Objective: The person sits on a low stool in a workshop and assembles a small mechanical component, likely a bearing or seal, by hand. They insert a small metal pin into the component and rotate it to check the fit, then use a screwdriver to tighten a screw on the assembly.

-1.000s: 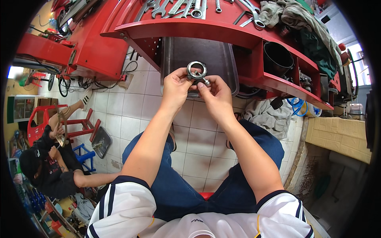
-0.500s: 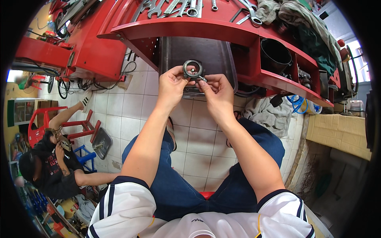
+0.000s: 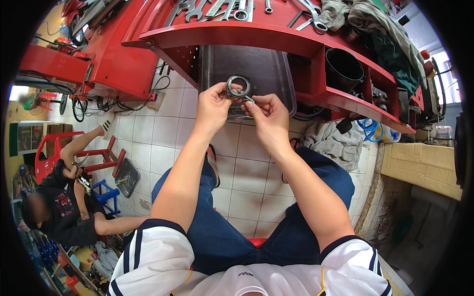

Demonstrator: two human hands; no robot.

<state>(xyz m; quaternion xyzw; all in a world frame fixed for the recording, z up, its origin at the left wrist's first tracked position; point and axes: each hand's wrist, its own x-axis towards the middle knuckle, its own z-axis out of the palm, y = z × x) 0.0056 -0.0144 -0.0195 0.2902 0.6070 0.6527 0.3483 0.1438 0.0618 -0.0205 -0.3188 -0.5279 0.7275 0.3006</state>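
Observation:
A round metal ring with a clamp-like lug [image 3: 238, 77] is held up in front of me, over the front part of a dark metal tray [image 3: 217, 61]. My left hand [image 3: 212, 106] pinches the ring at its left and lower side, with fingertips showing through its opening. At the ring's lower right, my right hand [image 3: 272, 116] is closed, thumb against forefinger, on a small bolt-like metal piece [image 3: 250, 99]. Whether that piece is joined to the ring is too small to tell.
Above the tray runs a red workbench [image 3: 222, 35] with several wrenches [image 3: 240, 14]. A black round container [image 3: 344, 66] sits in its right compartment. Grey cloth [image 3: 331, 145] lies on the tiled floor. A cardboard box [image 3: 422, 167] stands right; another person [image 3: 64, 212] sits left, handling something.
The ring has tilted slightly in my left hand. My right hand has shifted a little left, and its fingers have moved on the small piece. The other person's hands and head have moved.

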